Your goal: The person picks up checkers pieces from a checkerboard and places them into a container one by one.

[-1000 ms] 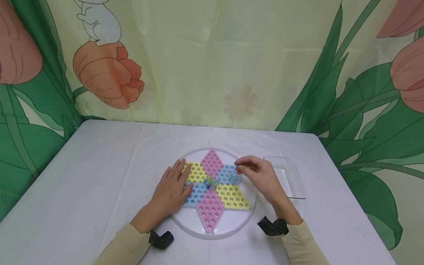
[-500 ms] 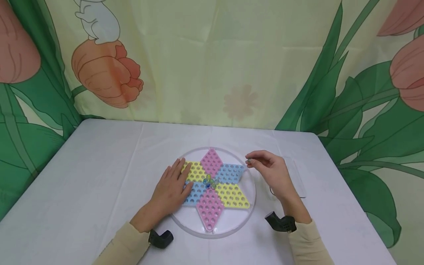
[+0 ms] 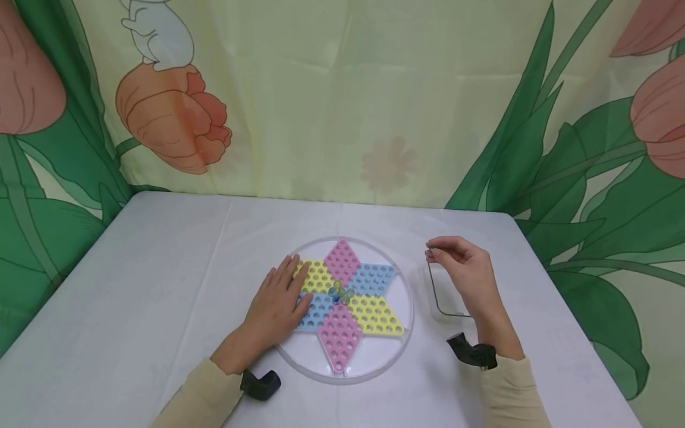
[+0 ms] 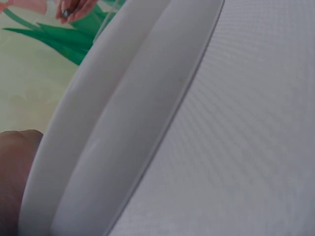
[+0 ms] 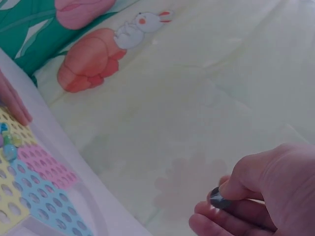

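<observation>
The right hand (image 3: 471, 273) pinches a small dark glassy marble (image 5: 217, 198) between thumb and fingertips, held above a clear rectangular tray (image 3: 446, 297) beside the board (image 3: 348, 297). The left hand (image 3: 278, 303) lies flat with fingers straight on that round board, a star of pink, yellow and blue perforated diamonds with a few marbles (image 3: 338, 292) at its centre. The bench (image 3: 160, 267) wears a white cloth, and a tulip-printed curtain (image 3: 342, 101) hangs behind.

A white cloth covers the surface (image 3: 160, 279). On it sits a round clear tray (image 3: 398, 351) holding a star-shaped pegboard (image 3: 369, 315) of pink, yellow and blue diamonds. Just to the right lies a clear rectangular dish (image 3: 436, 294).
</observation>
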Motion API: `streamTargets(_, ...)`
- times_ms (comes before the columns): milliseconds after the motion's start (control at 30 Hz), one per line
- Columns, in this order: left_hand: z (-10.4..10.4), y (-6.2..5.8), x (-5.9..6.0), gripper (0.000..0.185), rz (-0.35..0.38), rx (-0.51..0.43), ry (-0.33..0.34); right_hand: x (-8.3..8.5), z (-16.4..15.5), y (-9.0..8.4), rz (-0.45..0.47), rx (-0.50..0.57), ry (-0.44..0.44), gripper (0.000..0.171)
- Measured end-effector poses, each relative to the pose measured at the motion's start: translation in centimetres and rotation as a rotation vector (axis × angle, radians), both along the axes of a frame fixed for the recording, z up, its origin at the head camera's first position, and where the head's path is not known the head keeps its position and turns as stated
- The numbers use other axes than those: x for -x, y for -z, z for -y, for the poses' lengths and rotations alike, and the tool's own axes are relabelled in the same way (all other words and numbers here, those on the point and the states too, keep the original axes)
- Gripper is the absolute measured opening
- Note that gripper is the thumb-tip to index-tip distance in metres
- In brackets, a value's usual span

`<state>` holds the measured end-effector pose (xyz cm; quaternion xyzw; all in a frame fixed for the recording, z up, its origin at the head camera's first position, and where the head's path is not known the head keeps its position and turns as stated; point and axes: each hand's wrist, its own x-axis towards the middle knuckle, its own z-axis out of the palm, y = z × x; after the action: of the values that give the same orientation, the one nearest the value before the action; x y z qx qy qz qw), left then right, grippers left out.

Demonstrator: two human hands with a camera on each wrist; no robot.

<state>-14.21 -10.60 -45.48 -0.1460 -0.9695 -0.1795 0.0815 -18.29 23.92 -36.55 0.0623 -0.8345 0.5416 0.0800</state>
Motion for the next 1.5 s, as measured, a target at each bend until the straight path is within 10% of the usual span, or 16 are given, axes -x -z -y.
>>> streamTargets(833,-0.2,-0.3,-0.1,0.063,0.031,0.009,-0.011,1.5,-1.8,2.5,0.303,-0.29,0.061,0.027)
streamTargets(1500,-0.2,-0.3,0.0,0.064,0.017,0.019,-0.009,2.0,-1.8,4.2,0.34,-0.485,-0.001,0.03)
